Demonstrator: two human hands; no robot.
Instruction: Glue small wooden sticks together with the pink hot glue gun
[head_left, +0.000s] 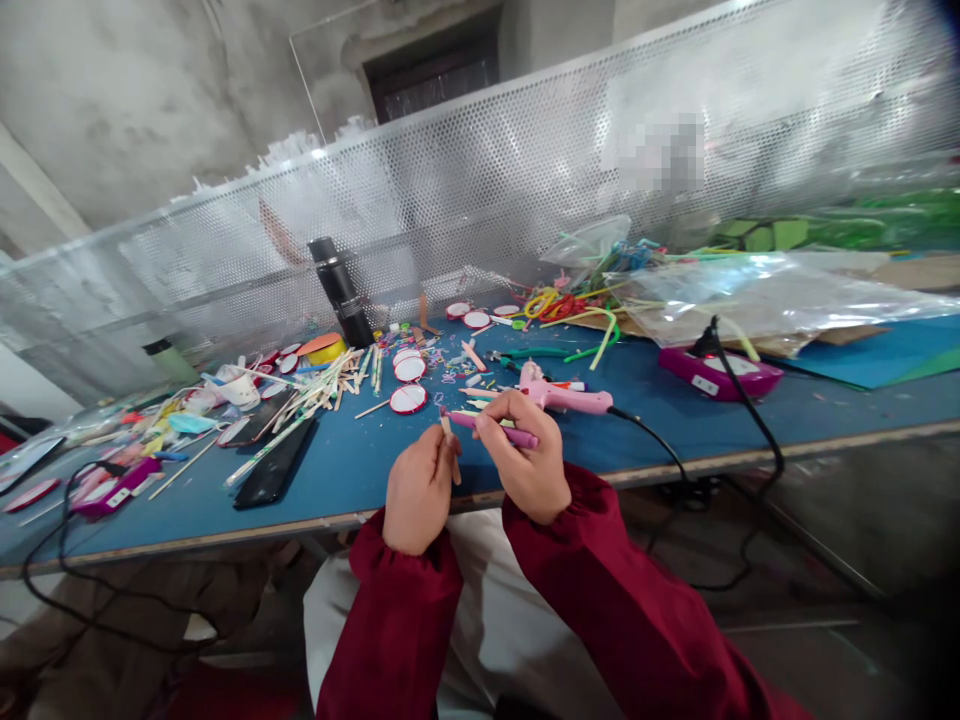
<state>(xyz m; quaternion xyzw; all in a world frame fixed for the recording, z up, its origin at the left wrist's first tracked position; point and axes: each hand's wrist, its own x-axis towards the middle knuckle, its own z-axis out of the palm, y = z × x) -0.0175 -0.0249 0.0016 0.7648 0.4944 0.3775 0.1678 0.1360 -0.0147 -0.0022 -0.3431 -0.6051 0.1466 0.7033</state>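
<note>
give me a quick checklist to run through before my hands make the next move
1. Left hand has the stick: ok, pinched in the fingers.
2. Right hand has the pen: ok, tip pointed at the stick's upper end.
3. Pen tip touching the stick: cannot tell, too small.
4. Glue gun set down: ok, lying on the table beyond the right hand.
5. Area beyond the hands free of loose bits: not ok, discs and small pieces lie close by.
</note>
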